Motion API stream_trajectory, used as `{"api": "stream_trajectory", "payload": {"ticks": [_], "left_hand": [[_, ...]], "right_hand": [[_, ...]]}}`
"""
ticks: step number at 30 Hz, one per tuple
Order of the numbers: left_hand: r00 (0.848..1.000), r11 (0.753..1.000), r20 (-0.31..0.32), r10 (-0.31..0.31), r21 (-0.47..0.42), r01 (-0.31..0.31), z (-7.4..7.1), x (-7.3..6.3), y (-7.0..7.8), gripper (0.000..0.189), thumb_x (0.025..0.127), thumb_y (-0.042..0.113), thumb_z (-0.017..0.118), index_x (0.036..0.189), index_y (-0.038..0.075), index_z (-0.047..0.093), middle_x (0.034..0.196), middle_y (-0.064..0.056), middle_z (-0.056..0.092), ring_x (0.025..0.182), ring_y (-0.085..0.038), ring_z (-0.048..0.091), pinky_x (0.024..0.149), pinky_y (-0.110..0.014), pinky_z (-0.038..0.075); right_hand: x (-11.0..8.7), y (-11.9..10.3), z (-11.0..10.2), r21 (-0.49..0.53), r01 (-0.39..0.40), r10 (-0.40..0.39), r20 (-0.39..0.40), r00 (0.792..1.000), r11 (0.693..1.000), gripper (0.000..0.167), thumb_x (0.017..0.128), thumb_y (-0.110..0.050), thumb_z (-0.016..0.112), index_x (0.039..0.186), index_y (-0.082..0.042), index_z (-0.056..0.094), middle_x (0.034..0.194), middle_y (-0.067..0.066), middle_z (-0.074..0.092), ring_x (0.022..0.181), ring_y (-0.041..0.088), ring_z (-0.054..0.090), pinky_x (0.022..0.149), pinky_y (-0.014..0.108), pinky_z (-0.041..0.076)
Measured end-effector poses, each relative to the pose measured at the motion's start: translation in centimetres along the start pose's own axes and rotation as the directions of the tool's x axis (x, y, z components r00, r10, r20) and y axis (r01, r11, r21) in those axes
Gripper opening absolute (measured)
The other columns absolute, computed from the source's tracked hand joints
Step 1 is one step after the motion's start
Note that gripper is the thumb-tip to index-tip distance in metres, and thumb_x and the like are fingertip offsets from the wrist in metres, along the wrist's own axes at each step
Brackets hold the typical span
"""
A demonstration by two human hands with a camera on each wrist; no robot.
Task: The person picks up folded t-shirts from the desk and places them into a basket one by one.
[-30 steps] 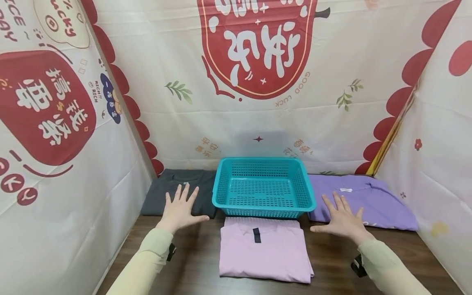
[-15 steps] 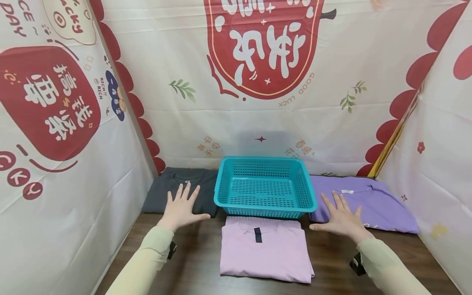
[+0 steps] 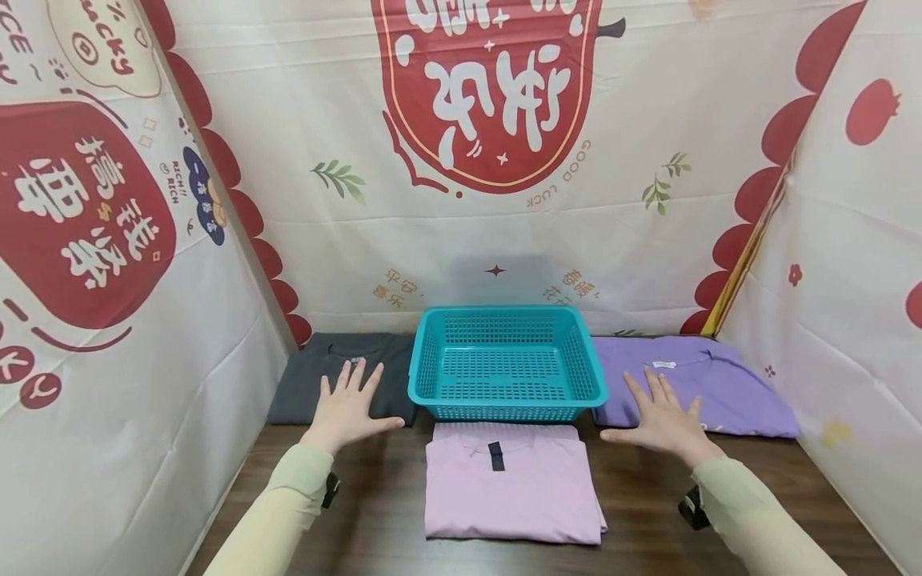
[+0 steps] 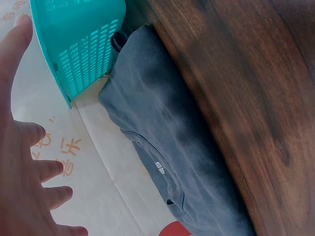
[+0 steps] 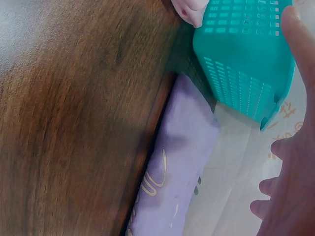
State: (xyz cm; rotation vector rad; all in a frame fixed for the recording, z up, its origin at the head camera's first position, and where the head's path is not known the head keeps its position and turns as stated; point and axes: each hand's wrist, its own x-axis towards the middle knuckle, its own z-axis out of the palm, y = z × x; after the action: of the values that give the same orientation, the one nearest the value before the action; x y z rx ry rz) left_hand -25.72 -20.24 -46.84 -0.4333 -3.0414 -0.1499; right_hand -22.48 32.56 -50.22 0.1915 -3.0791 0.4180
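Observation:
My left hand (image 3: 350,410) is spread wide, palm down, and overlaps the folded dark grey T-shirt (image 3: 298,396) in the head view. In the left wrist view that grey shirt lies apart from the fingers, neckline showing. My right hand (image 3: 664,420), also spread with nothing in it, overlaps the near left part of the folded purple shirt (image 3: 735,396). Between the hands a teal plastic basket (image 3: 507,412) with perforated walls stands with nothing inside. In front of it lies a folded pink T-shirt (image 3: 511,496) with a black neck label.
The dark wooden table (image 3: 374,512) carries all of this. A printed white cloth (image 3: 288,176) rises as a wall behind the basket, with more cloth walls at left and right. Dark straps sit at both wrists.
The head view has shifted slightly, so the whole scene sits a little further left. Both hands keep the same spread pose, and the basket and shirts have not moved.

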Motion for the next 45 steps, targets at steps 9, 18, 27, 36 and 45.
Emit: {"api": "stream_trajectory", "payload": {"ticks": [9,18,27,36,45], "left_hand": [[1.000,1.000,0.003,0.008,0.013,-0.008,-0.2,0.4,-0.1,0.112,0.070,0.088,0.046,0.155,0.018,0.026,0.158,-0.018,0.020,0.144,-0.042,0.012,0.107,-0.070,0.008],[1.000,1.000,-0.004,0.014,-0.012,-0.014,0.7,0.4,0.2,0.110,0.070,0.087,0.047,0.154,0.018,0.029,0.157,-0.018,0.022,0.143,-0.043,0.014,0.107,-0.070,0.008],[1.000,0.999,-0.024,-0.013,-0.051,0.011,1.5,0.6,0.0,0.112,0.070,0.090,0.043,0.154,0.018,0.029,0.156,-0.018,0.024,0.143,-0.042,0.016,0.108,-0.069,0.011],[0.998,0.971,-0.006,-0.065,-0.230,0.062,3.7,-0.8,1.0,0.106,0.075,0.082,0.050,0.152,0.012,0.033,0.149,-0.019,0.038,0.131,-0.039,0.042,0.099,-0.062,0.037],[0.981,0.812,0.130,-0.145,-0.550,0.193,6.0,-2.4,4.4,0.085,0.087,0.051,0.065,0.146,-0.003,0.037,0.142,-0.025,0.045,0.129,-0.041,0.043,0.101,-0.056,0.038]], "right_hand": [[0.1,-0.3,-0.4,-0.001,-0.002,0.002,0.010,1.000,1.000,0.124,0.066,-0.084,0.059,0.155,-0.009,0.017,0.156,0.031,0.005,0.139,0.053,0.004,0.088,0.083,-0.011],[0.3,0.2,-0.3,-0.004,-0.004,0.004,0.019,1.000,1.000,0.121,0.068,-0.080,0.062,0.155,-0.008,0.018,0.155,0.032,0.004,0.139,0.054,0.004,0.088,0.083,-0.012],[-0.4,-0.1,1.3,0.018,0.002,-0.002,-0.011,1.000,1.000,0.119,0.068,-0.078,0.064,0.154,-0.008,0.022,0.155,0.031,0.008,0.136,0.056,0.010,0.089,0.083,-0.007],[-1.7,-1.2,3.3,0.147,-0.033,0.036,-0.012,0.999,0.989,0.107,0.079,-0.070,0.062,0.150,0.001,0.026,0.149,0.038,0.015,0.132,0.060,0.016,0.090,0.082,0.017],[-2.2,-3.2,5.5,0.198,-0.056,0.050,0.033,0.998,0.979,0.093,0.085,-0.065,0.059,0.135,0.012,0.047,0.123,0.035,0.046,0.112,0.049,0.044,0.084,0.064,0.043]]}}
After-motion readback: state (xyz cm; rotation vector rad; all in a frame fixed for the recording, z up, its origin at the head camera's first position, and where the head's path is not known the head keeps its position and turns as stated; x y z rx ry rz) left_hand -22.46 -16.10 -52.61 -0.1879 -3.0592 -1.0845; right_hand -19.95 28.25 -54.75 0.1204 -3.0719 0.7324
